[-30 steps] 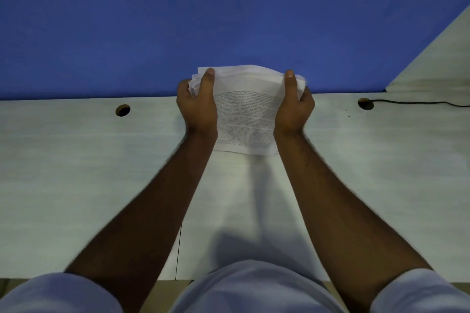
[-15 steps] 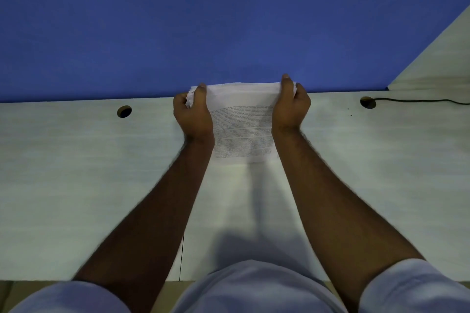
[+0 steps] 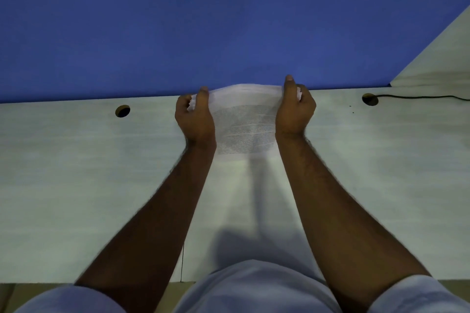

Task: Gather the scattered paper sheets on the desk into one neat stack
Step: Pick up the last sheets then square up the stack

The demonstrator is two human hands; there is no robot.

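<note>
We see one stack (image 3: 245, 124) of sheets, count unclear, on the desk (image 3: 76, 173) near its far edge by the blue wall (image 3: 203, 20). Our left hand (image 3: 194, 117) and right hand (image 3: 293, 112) grip its sides, fingers curled. Two holes (image 3: 122, 111) flank it; bare desk lies either side.

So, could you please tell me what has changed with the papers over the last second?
The left hand and right hand drew closer together, squeezing the bundle of white printed paper sheets narrower and squarer; its top edge sank toward the pale wooden desk. Both hands kept their grip; the black cable stayed put.
</note>
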